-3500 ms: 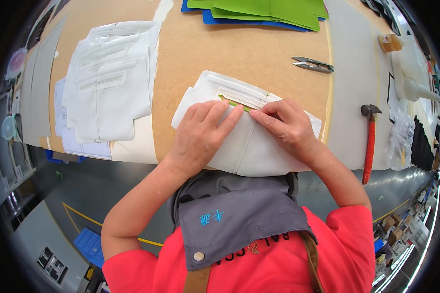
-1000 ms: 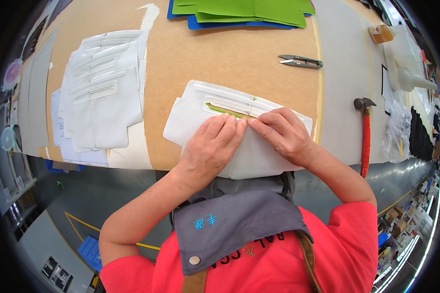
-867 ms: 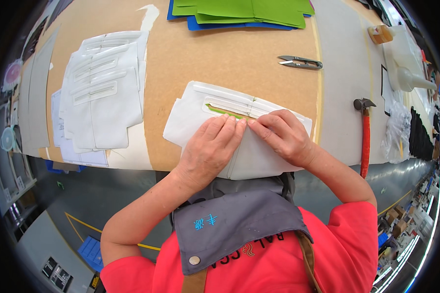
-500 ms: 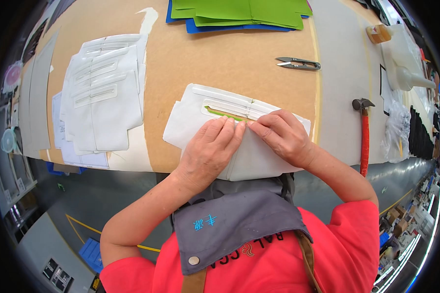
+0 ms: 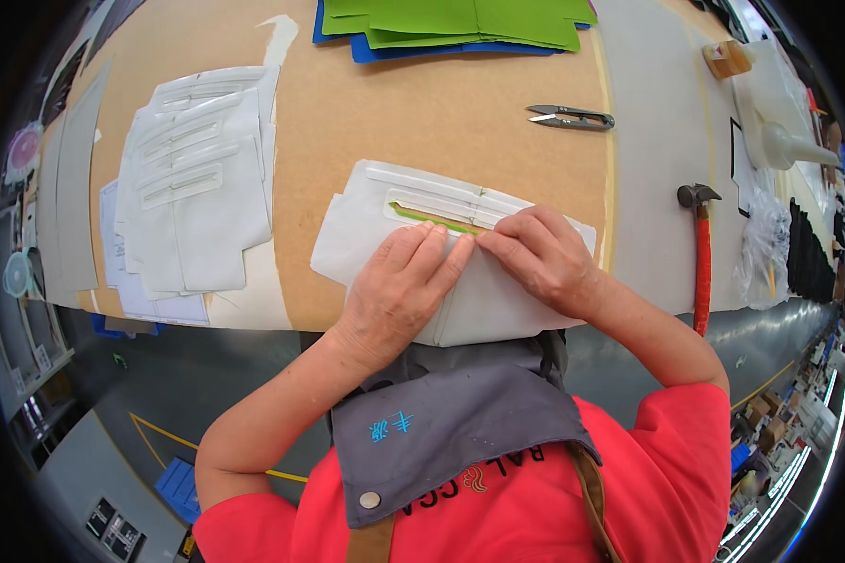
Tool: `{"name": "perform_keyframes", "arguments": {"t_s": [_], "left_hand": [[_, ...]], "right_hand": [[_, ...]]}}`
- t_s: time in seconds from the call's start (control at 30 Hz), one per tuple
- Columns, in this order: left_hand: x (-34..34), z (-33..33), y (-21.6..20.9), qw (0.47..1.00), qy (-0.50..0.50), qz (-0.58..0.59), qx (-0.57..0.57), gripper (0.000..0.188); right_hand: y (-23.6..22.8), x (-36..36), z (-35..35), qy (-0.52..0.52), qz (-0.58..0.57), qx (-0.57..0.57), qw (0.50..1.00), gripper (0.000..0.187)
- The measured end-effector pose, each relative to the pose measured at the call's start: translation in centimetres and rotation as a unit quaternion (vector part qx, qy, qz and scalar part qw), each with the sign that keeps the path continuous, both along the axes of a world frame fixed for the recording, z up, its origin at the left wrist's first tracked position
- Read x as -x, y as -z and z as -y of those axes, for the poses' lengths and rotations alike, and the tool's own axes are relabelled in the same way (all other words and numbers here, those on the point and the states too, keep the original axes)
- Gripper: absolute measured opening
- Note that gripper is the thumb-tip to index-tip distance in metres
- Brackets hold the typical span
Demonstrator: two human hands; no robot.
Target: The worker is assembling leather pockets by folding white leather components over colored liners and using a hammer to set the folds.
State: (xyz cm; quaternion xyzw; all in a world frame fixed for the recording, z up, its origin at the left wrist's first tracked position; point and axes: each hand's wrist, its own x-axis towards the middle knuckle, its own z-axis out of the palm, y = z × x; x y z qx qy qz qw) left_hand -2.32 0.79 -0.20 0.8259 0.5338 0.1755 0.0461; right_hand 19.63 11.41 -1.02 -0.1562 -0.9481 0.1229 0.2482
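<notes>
A white cut panel (image 5: 343, 244) lies slightly tilted on the table's near edge, in front of my body. Near its top is a long narrow slot framed in pale strips, with a bright green edge (image 5: 432, 218) showing along the lower side. My left hand (image 5: 394, 286) rests on the panel, its fingers close together and pressed on that lower edge; its thumb is hidden. From the right, my right hand (image 5: 549, 258) pinches the same edge between thumb and curled fingers. The two hands' fingertips almost meet at the slot.
Similar white panels (image 5: 207, 230) overlap at the left. Green sheets (image 5: 479, 23) lie over blue ones (image 5: 385, 52) at the far edge. To the right are thread snips (image 5: 582, 119), a red-handled hammer (image 5: 702, 253), an amber jar (image 5: 728, 59) and a spouted bottle (image 5: 784, 150).
My left fingers have shifted very slightly along the slot's lower edge, and the green edge shows a little more towards my right hand. Otherwise both hands keep their places.
</notes>
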Motion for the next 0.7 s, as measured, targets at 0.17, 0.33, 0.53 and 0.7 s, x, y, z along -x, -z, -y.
{"name": "perform_keyframes", "arguments": {"t_s": [0.17, 0.33, 0.53, 0.7], "left_hand": [[0.0, 0.0, -0.1, 1.000, -0.002, -0.004, 0.007, 0.052], [0.0, 0.1, -0.2, 1.000, -0.005, 0.002, 0.005, 0.052], [-0.2, 0.1, -0.1, 1.000, -0.008, 0.001, -0.003, 0.051], [-0.1, 0.0, -0.2, 1.000, -0.009, -0.006, 0.000, 0.051]], "right_hand": [[-0.6, 0.0, -0.4, 0.042, -0.012, 0.114, 0.992, 0.019], [-0.7, -1.1, -0.7, 0.050, 0.007, 0.192, 0.980, 0.018], [-1.1, -1.7, -0.7, 0.030, 0.014, 0.200, 0.979, 0.018], [-2.7, -1.9, -2.1, 0.008, 0.100, 0.205, 0.974, 0.019]]}}
